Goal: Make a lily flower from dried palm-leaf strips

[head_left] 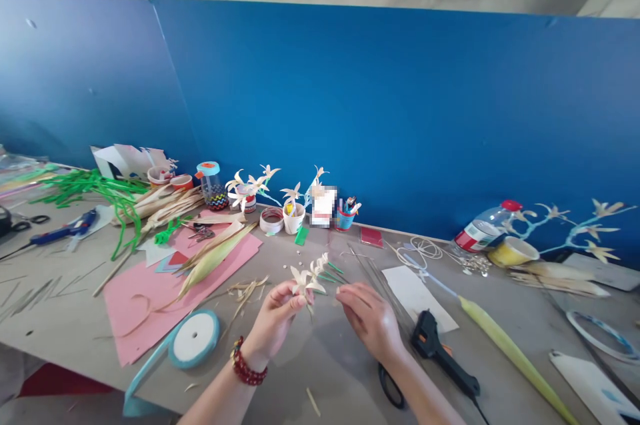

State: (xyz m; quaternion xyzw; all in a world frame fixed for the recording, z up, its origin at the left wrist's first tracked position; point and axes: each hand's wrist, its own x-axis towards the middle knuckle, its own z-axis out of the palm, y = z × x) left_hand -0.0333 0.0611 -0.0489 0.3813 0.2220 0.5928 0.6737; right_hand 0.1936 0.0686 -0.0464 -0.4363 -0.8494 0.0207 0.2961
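Observation:
My left hand [280, 312] pinches a pale cream flower [301, 281] with pointed petals between thumb and fingertips, over the table. It looks made of dried husk, and a short stem end shows below. Just behind it are more pale petals [320, 266] and thin green pieces [334, 270]; I cannot tell whether they are joined to it. My right hand [370, 315] is to the right of the flower, apart from it, fingers stretched forward; its thumb is hidden. A black glue gun [440, 352] lies right of that hand, and black scissor handles [391, 386] show beside the wrist.
Blue ribbon roll [194, 340] and pink paper [145, 305] lie at left, with husks [213, 265] on the paper. Finished flowers [257, 184] stand in cups along the blue partition [350, 98]. A plastic bottle [487, 225] leans at right near a long husk [510, 352].

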